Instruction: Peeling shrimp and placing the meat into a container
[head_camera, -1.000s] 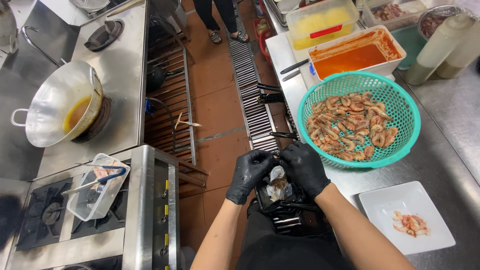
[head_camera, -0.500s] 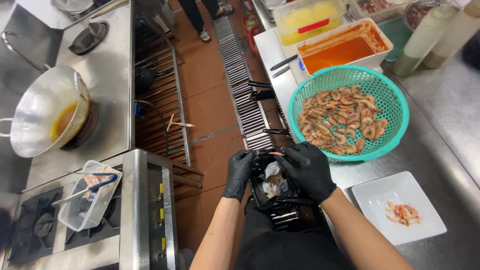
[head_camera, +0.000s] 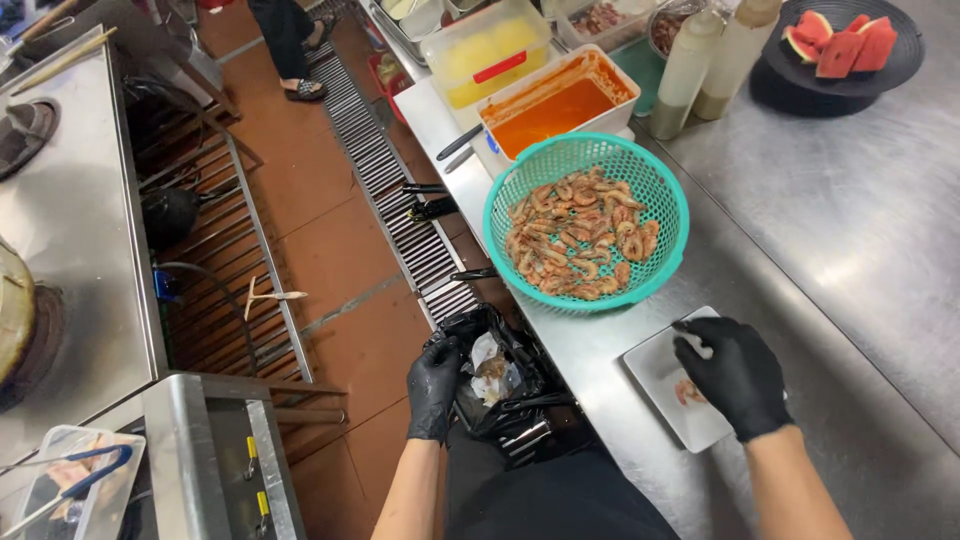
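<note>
On the steel counter, the right hand (head_camera: 737, 372) rests open on a white plate (head_camera: 665, 385) of peeled shrimp. The left hand (head_camera: 433, 385) grips the black trash bag's (head_camera: 515, 385) edge, keeping it open for shells.

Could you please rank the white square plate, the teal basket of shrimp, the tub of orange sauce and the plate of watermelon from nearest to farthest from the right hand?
From the right hand:
1. White square plate, directly under it.
2. Teal basket, just beyond, up the counter.
3. Tub of orange sauce, behind the basket.
4. Plate of watermelon, far corner.
</note>
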